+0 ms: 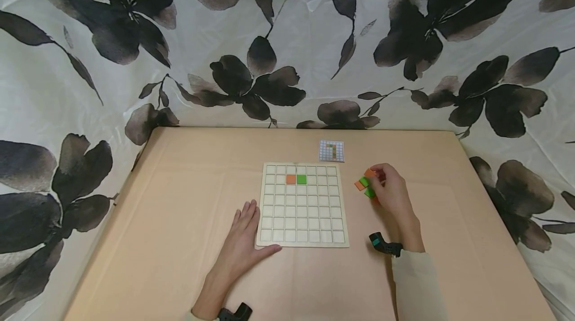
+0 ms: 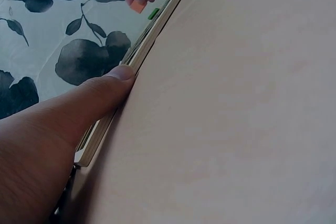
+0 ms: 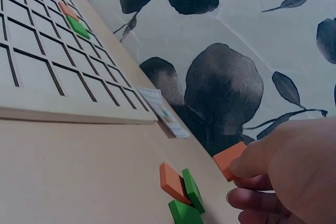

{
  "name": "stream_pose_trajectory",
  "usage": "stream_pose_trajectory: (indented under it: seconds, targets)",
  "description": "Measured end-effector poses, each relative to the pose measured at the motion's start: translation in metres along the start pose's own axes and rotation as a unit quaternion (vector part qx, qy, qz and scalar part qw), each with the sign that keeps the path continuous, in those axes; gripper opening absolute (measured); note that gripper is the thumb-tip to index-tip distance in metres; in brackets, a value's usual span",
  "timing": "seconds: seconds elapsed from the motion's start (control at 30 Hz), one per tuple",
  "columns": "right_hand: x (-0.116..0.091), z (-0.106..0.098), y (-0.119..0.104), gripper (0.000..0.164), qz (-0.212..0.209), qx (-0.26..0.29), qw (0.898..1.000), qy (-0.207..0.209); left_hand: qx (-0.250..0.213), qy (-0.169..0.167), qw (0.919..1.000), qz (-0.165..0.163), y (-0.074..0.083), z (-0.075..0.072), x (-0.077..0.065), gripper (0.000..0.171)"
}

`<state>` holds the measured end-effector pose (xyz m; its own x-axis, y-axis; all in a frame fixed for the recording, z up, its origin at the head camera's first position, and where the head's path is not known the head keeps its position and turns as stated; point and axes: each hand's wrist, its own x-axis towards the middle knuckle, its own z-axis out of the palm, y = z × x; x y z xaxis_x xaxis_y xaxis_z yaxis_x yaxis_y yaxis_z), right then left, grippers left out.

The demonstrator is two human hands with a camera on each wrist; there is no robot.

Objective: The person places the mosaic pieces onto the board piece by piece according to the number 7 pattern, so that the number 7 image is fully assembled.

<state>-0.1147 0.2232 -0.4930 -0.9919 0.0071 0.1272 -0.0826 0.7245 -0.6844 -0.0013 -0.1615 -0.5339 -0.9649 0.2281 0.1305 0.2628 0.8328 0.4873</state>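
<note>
My right hand (image 1: 392,192) pinches an orange square tile (image 3: 229,161) between thumb and fingers, just above a small pile of loose tiles. In that pile lie an orange tile (image 3: 174,183) and two green ones, one green tile (image 3: 185,212) nearest the camera. The white grid board (image 1: 303,210) lies left of the pile. One orange tile (image 1: 291,179) and one green tile (image 1: 301,179) sit side by side in its second row. My left hand (image 1: 242,238) rests at the board's lower left corner, fingers straight along the left side, thumb (image 2: 122,73) against the front edge.
A small printed pattern card (image 1: 331,151) lies behind the board's far right edge. The tan tabletop (image 1: 202,171) meets a floral cloth (image 1: 278,36) at the back and sides. Each wrist wears a black camera (image 1: 385,245).
</note>
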Motion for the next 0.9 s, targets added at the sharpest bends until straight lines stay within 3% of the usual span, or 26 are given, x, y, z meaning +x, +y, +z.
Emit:
stream_pose_trajectory:
  seconds: [0.4,0.9]
  targets:
    - [0.001,0.009,-0.017,0.025,-0.010,-0.008,1.000,0.013,-0.011,-0.003,0.9999,-0.007,-0.002,0.001,-0.001,0.114]
    - [0.010,0.028,-0.040,0.025,-0.010,0.011,1.000,-0.010,-0.017,-0.023,0.9995,-0.016,-0.006,0.002,-0.001,0.116]
